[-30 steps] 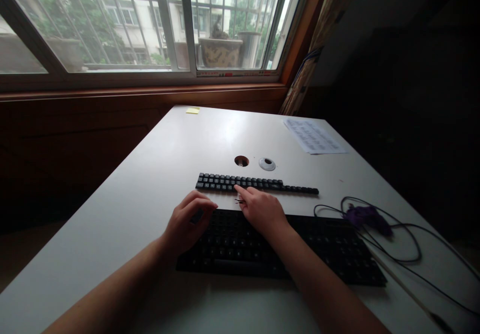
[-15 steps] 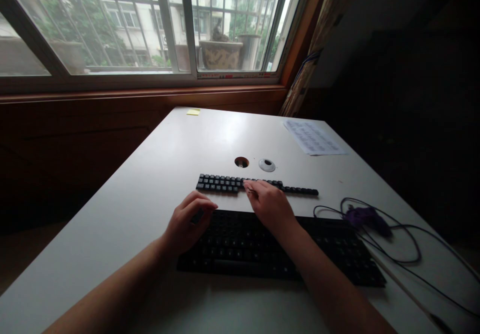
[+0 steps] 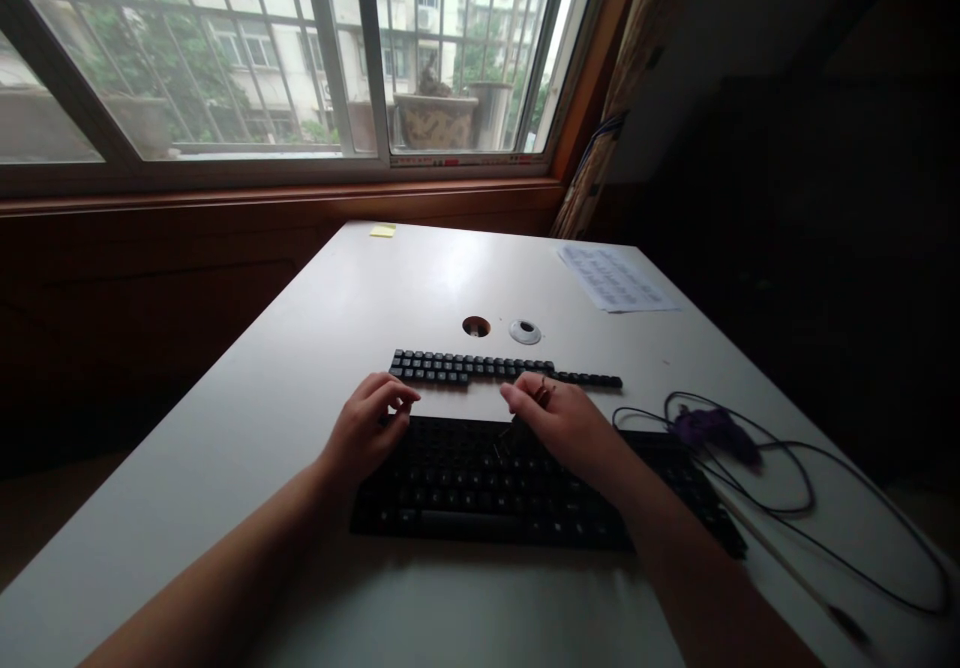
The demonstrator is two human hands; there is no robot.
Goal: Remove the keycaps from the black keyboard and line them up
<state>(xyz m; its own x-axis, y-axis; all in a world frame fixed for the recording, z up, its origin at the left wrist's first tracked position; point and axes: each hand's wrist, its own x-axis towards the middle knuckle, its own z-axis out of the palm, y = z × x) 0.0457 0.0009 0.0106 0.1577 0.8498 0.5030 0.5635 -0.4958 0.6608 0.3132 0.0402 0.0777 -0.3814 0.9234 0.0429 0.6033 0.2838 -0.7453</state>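
A black keyboard (image 3: 480,498) lies on the white desk, its upper rows showing bare spots without keycaps. My left hand (image 3: 369,423) hovers by its upper left corner, fingers loosely curled, thumb and fingertips a little apart; nothing shows between them. Over the keyboard's upper middle, my right hand (image 3: 566,423) is closed around a keycap puller (image 3: 504,440), whose thin wire prongs point down to the left. Much of this tool is hidden by the fingers. Behind the hands, loose black keycaps (image 3: 450,363) stand in rows, with a single row of lower keycaps (image 3: 592,380) extending to the right.
Right of the keyboard lies a purple bundle (image 3: 716,433) among black cables (image 3: 806,483). Farther back are a cable hole (image 3: 476,327), its round grey cover (image 3: 525,331), printed sheets (image 3: 619,280) and a yellow sticky note (image 3: 382,231). A window stands beyond the desk.
My right hand has drawn back from the keycap rows toward me and turned, so the puller's prongs now show above the keyboard. My left hand stays nearly in place. The view has shifted slightly.
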